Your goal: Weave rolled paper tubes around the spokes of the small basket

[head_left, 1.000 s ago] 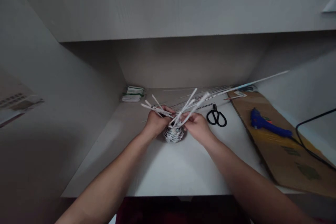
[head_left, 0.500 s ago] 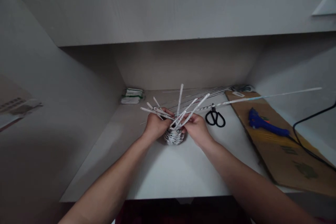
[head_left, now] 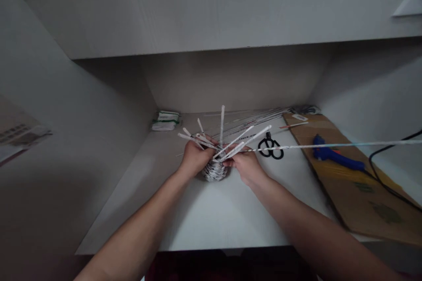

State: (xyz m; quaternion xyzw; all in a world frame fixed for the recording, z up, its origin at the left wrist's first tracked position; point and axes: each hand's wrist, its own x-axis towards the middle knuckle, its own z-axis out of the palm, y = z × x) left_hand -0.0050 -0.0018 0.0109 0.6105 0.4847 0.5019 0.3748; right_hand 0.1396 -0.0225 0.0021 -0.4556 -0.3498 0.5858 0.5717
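A small woven basket of rolled paper [head_left: 215, 172], black and white, sits on the white tabletop between my hands. Several pale paper stakes [head_left: 222, 124] fan up and outward from its rim. My left hand [head_left: 197, 154] is closed on the basket's left rim, thumb toward its opening. Pinched in my right hand [head_left: 244, 161] at the right rim is a long paper strand [head_left: 325, 145], which stretches far out to the right across the cardboard. The fingertips of both hands are partly hidden by the stakes.
Black-handled scissors [head_left: 271, 148] lie just beyond my right hand. A blue glue gun [head_left: 338, 154] with a black cord rests on a cardboard sheet [head_left: 365, 210]. Loose paper rods [head_left: 263, 118] lie along the back. A wrapped white packet [head_left: 165, 120] is at back left.
The long strand has swung down toward me at its right end, now passing over the glue gun. The basket has turned and shifted slightly left, and the right-hand stakes lean lower.
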